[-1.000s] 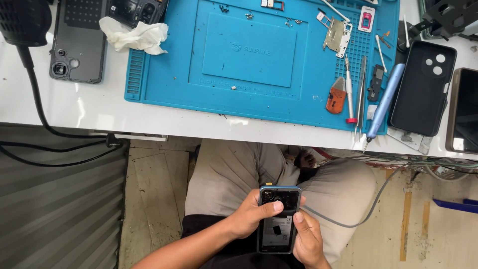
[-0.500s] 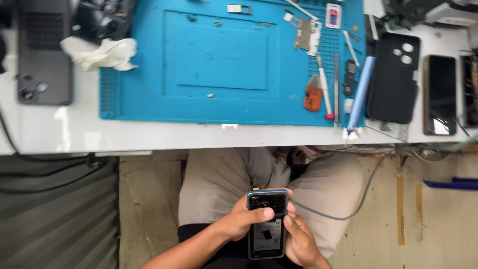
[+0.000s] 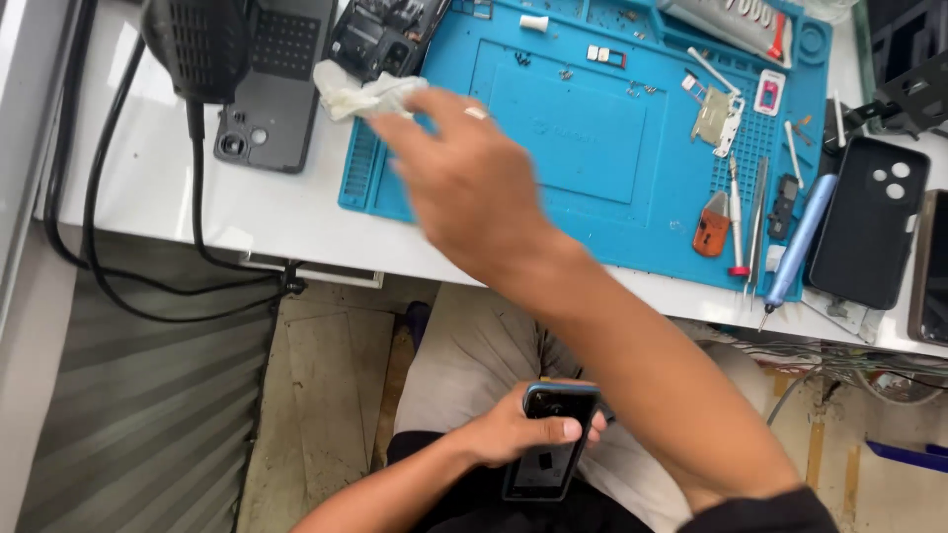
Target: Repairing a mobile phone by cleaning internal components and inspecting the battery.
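White worktop across upper frame. On it, centre to right: large blue silicone repair mat with raised compartments, scattered with small screws and metal parts. Upper left: dark grey phone back cover lying flat, black microphone-like head overlapping its left edge, black cable hanging down over table edge. Right of mat: black soft phone case with camera cut-outs. Along mat's right edge: light blue pen-shaped tool, slim tweezers, red-tipped screwdriver, orange plastic pick.

Right hand stretched to upper centre, motion-blurred, fingers loosely spread and extended, tips at crumpled white cloth on mat's upper left corner; contact cannot be confirmed.

Left hand at lower centre, over lap, curled around dark smartphone with blue rim, thumb pressed across its back.
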